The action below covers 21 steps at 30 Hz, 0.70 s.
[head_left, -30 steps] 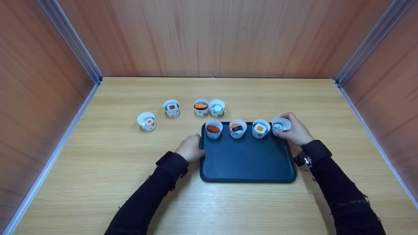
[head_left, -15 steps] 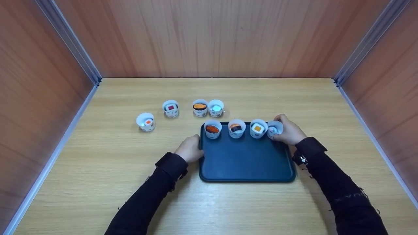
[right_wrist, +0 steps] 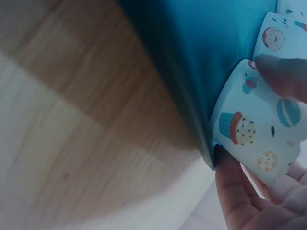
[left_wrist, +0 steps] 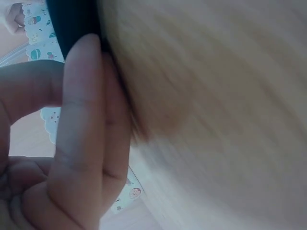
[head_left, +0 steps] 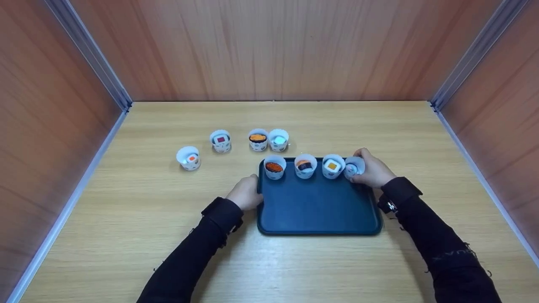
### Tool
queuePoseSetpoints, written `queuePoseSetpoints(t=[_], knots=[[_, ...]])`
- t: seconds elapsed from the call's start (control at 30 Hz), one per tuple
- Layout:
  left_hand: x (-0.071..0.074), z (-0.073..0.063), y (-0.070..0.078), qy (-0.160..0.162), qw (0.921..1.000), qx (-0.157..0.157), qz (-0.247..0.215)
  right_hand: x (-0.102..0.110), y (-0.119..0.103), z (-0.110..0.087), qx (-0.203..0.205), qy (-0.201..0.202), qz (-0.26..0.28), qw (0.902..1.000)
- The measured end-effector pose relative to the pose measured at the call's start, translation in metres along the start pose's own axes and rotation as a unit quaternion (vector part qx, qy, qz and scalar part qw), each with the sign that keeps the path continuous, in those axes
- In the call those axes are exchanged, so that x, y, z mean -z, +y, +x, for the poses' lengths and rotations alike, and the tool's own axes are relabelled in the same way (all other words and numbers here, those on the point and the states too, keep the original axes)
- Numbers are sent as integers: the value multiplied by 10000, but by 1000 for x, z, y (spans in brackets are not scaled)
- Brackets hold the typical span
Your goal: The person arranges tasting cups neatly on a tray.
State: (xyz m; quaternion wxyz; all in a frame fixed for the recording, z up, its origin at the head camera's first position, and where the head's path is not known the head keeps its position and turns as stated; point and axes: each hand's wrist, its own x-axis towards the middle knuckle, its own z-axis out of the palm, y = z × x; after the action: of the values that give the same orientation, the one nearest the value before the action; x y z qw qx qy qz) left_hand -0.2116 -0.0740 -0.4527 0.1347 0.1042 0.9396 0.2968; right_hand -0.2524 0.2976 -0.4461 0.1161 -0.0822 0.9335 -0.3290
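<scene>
My right hand (head_left: 372, 169) holds a small white paper baking cup (head_left: 354, 167) by its side at the far right corner of the dark blue-green tray (head_left: 320, 210). In the right wrist view, this printed cup (right_wrist: 256, 120) sits at the tray's rim between thumb and fingers, against a neighbouring cup (right_wrist: 278, 36). My left hand (head_left: 245, 192) grips the tray's left edge, with the thumb (left_wrist: 33, 86) on one side and fingers (left_wrist: 84, 115) along the other. Beside the held cup, three cups stand along the tray's far edge, holding a yellow-topped white piece (head_left: 332, 166), a dark-banded piece (head_left: 305, 165) and an orange-red piece (head_left: 274, 167).
Behind the tray, two cups stand side by side, one with an orange-topped piece (head_left: 258, 138), one with a pale turquoise piece (head_left: 279, 140). Farther left are cups with a dark-red-centred piece (head_left: 220, 139) and an orange-dotted piece (head_left: 192, 158). Wooden walls (head_left: 273, 50) enclose the table (head_left: 126, 202).
My right hand has moved the cup left, up against the neighbouring cup on the tray. It then stays there over the last half second. My left hand keeps its place on the tray's edge.
</scene>
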Motion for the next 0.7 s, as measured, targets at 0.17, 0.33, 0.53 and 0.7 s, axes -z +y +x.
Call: queuePoseSetpoints(t=[0.17,0.33,0.53,0.7], knots=[[0,0,-1,19,10000,-9,-16,4,0,-6,-121,47,317,9994],[0,-1,-1,13,10000,46,-71,10,6,-21,-90,457,876,9951],[0,-2,-1,74,9999,-76,-9,11,14,-42,-290,679,898,9932],[0,-2,-2,49,9999,-117,0,4,19,-52,-405,505,620,9960]])
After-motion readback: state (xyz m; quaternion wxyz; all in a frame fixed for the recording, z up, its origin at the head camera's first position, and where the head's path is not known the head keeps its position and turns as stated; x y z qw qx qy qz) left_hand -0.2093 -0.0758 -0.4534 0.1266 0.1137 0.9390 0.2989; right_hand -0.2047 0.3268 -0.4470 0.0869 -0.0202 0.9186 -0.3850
